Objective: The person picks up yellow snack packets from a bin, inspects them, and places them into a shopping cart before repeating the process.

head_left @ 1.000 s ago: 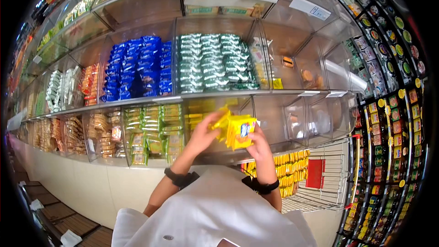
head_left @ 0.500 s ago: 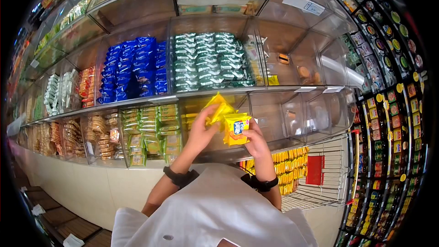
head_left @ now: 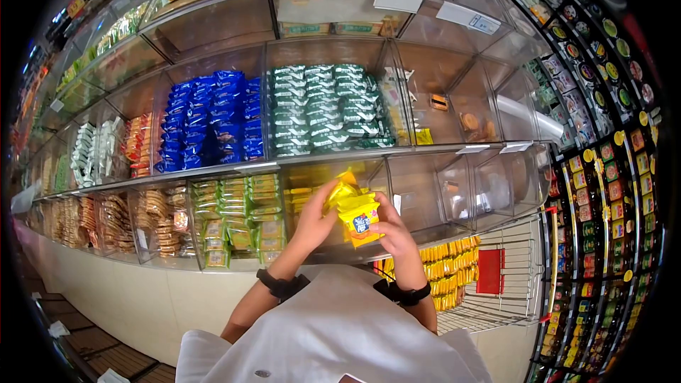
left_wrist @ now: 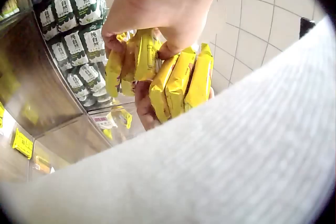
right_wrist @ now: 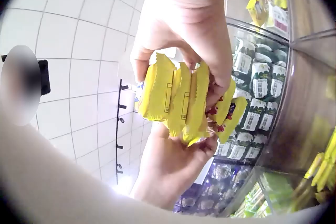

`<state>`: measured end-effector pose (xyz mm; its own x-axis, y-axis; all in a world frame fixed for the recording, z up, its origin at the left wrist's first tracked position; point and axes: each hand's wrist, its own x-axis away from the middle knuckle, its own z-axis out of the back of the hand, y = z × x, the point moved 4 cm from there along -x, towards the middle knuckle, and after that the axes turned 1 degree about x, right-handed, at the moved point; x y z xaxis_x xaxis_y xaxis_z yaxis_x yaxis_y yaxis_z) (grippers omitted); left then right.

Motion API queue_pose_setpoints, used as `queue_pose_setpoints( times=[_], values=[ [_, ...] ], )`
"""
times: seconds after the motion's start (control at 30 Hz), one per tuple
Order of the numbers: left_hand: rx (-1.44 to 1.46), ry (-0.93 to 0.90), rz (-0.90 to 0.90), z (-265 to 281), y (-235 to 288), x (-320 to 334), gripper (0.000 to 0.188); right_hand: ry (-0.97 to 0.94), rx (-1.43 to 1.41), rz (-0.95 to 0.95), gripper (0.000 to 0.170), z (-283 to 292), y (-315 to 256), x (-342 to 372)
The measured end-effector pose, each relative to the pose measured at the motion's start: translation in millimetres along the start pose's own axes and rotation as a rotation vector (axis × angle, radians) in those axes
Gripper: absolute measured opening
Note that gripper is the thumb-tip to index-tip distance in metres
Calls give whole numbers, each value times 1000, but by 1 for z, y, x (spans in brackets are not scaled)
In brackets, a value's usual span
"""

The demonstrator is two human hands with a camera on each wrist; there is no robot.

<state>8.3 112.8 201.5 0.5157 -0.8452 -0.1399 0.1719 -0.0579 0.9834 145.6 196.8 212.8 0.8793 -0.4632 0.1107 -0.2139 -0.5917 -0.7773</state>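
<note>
Yellow snack packets (head_left: 360, 221) are held between both hands in front of the lower bins. The left hand (head_left: 312, 221) grips several packets at their left side; in the left wrist view its thumb and fingers pinch yellow packets (left_wrist: 145, 58). At the right, the right hand (head_left: 396, 230) holds a row of packets with its thumb over the front one. In the right wrist view, three upright yellow packets (right_wrist: 176, 95) sit within the right hand's (right_wrist: 184, 40) grasp, with the left hand (right_wrist: 170, 166) below them.
Behind the hands, a clear bin holds yellow packets (head_left: 298, 195). Green-and-white packets (head_left: 326, 110) and blue packets (head_left: 227, 117) fill bins above; green packets (head_left: 237, 220) lie to the left. A shopping cart (head_left: 507, 298) with stacked yellow packets (head_left: 450, 269) stands at lower right.
Both hands have moved slightly lower in the head view, and the two groups of packets, apart half a second ago, are now closer together and overlapping.
</note>
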Motion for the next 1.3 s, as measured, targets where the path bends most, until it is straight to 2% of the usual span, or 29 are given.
queue_pose_setpoints(
  times=[0.13,0.23,0.27,0.37,0.4,0.5,0.6,0.7,0.8,0.9,0.93,1.03,1.13,1.23,1.3],
  values=[
    [65,4,115,3,10,0,50,73,53,27,58,12,4,-1],
    [-6,28,65,8,24,-3,50,210,-28,12,57,20,-3,4],
    [-177,-69,8,10,35,-2,53,269,-74,12,52,38,1,1],
    [-355,-126,-289,1,39,-3,56,260,-187,-75,45,43,-9,2],
    [-351,-148,-268,-1,38,-2,58,296,-196,-84,39,43,-10,3],
    [-504,-186,-248,-5,40,1,55,357,-319,-226,38,38,-16,12],
    [-453,-180,-222,-7,37,0,53,306,-306,-273,37,34,-15,12],
    [-521,-109,-362,-2,37,-2,44,364,-320,-229,39,35,-17,15],
    [-42,-136,223,1,12,-1,33,328,-299,-228,40,34,-21,18],
    [282,-97,221,1,-3,-2,31,240,-276,-140,42,37,-24,15],
    [321,-84,250,0,-7,-2,30,272,-217,-99,34,40,-24,14],
    [325,-55,268,1,-7,-2,29,356,-108,7,39,43,-26,13],
    [319,-64,335,0,-9,-1,28,222,31,17,43,30,-38,9],
    [147,-105,370,0,-21,-1,29,189,44,13,43,27,-36,5],
    [194,-92,379,-1,-16,-1,29,228,43,1,43,26,-37,3]
  ],
)
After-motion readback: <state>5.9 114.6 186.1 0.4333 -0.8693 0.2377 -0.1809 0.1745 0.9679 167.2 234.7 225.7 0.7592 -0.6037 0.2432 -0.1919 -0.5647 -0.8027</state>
